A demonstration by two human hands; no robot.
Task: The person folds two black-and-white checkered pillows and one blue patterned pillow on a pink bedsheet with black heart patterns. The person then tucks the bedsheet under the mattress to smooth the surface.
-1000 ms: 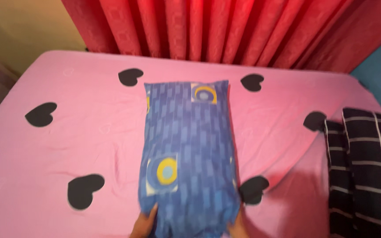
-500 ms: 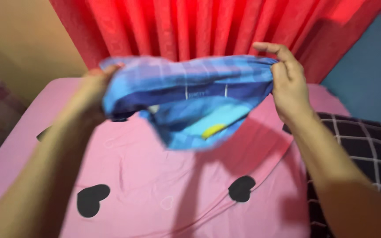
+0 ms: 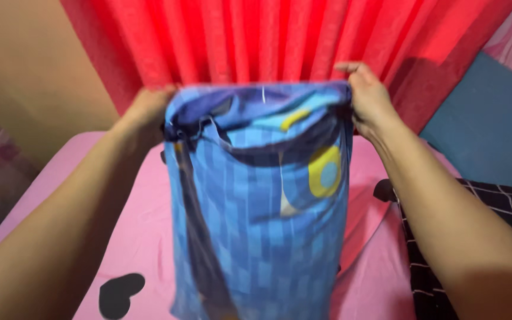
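A blue checked pillow in its case [image 3: 262,219], printed with yellow and blue rings, hangs upright in the air over the pink bed [image 3: 143,225]. My left hand [image 3: 146,109] grips the top left corner of the case. My right hand [image 3: 368,98] grips the top right corner. The open mouth of the case is stretched between the two hands. The pillow's lower end runs out of the bottom of the view.
The pink sheet carries black heart shapes [image 3: 120,293]. A black pillow with white check lines [image 3: 481,237] lies at the right. Red curtains [image 3: 280,41] hang behind the bed, with a tan wall [image 3: 25,65] at the left and a blue one [image 3: 487,130] at the right.
The pillow lay flat on the bed a second ago. Both hands lifted it by its end, and it now hangs down lengthwise from the raised hands.
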